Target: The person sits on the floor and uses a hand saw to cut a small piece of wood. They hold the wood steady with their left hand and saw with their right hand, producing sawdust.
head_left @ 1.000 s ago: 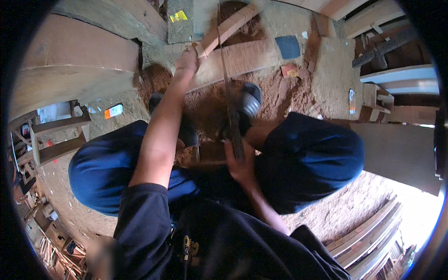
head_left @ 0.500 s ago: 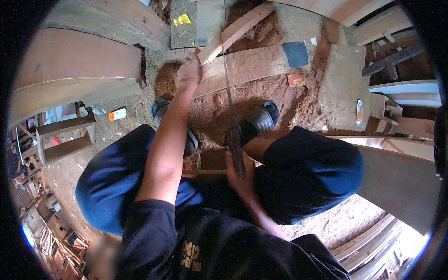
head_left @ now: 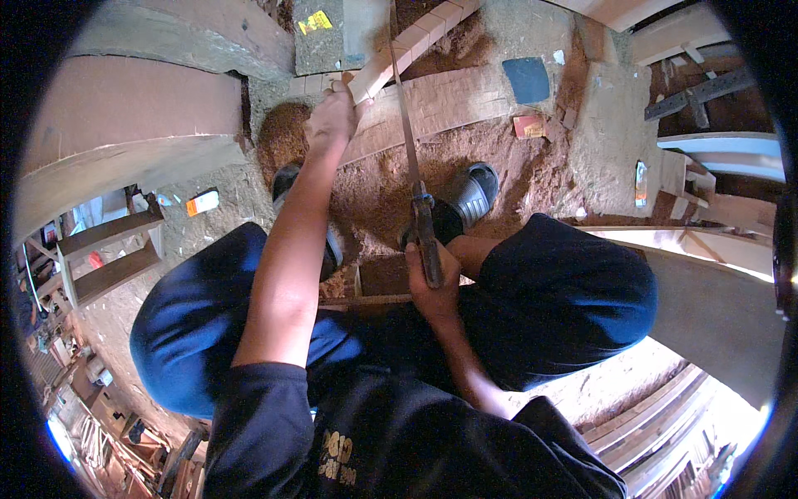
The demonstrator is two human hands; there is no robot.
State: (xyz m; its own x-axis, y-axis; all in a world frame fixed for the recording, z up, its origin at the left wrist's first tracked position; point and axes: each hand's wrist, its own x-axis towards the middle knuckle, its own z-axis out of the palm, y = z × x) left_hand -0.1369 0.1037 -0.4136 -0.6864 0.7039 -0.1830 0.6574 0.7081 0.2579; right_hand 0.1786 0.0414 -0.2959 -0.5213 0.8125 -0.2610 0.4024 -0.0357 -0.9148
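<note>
My right hand (head_left: 435,281) is wrapped round the dark handle of a handsaw (head_left: 405,125), between my knees. The saw's long narrow blade points away from me and crosses a pale wooden bar (head_left: 413,41) marked with several cross lines. At the bar's near left end, my left hand (head_left: 331,122) grips the wood, its fingers closed and partly hidden from above. Under the bar lies a flat wooden board (head_left: 453,104) on the sawdust-covered ground. Whether the blade's teeth are inside a cut is too small to tell.
My sandalled feet (head_left: 478,195) stand close on either side of the blade. Large timber slabs (head_left: 141,100) rise at the left, with a small wooden frame (head_left: 112,237) below them. A dark square scrap (head_left: 526,80) and an orange-red packet (head_left: 529,126) lie to the right.
My right hand and the saw have moved forward, away from my body. My left hand keeps its hold on the bar's end. The whole view has shifted slightly.
</note>
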